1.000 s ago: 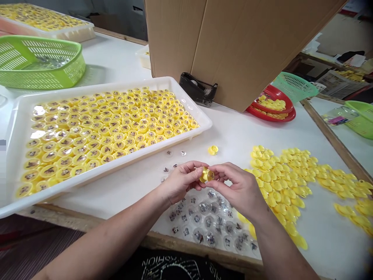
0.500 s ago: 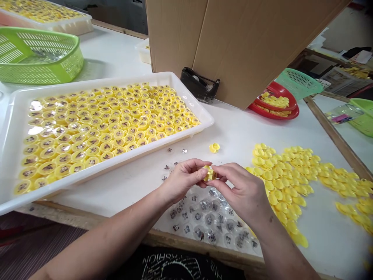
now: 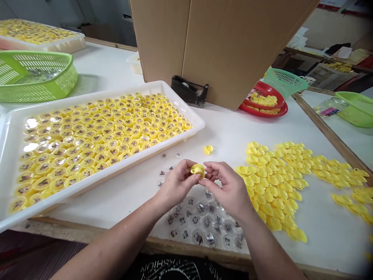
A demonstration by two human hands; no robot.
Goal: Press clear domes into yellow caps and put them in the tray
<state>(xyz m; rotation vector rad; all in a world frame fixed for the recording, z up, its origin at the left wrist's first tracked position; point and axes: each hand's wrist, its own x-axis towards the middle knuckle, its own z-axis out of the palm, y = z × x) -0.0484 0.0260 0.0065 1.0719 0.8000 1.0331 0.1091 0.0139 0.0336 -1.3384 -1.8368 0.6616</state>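
Observation:
Between thumb and fingers, my left hand (image 3: 180, 182) grips a small round yellow piece (image 3: 197, 169). My right hand (image 3: 225, 186) is at the right side of that piece, its fingertips curled close to it; whether they hold anything is hidden. Below both hands lie many clear discs with small dark pictures (image 3: 201, 221). A single yellow piece (image 3: 208, 149) rests on the table just beyond the hands. To the right spreads a pile of flat yellow parts (image 3: 271, 186).
A white tray (image 3: 198, 123) full of yellow pieces with pictures fills the left. Behind it are a green basket (image 3: 58, 81), a black tape dispenser (image 3: 189, 91) and a tall cardboard box (image 3: 221, 46). Red plates (image 3: 281, 111) and a mint basket (image 3: 287, 81) stand at the back right.
The yellow piece has been turned in my left hand, its round opening now facing up. My right fingers have loosened and moved slightly off it. The camera view has shifted.

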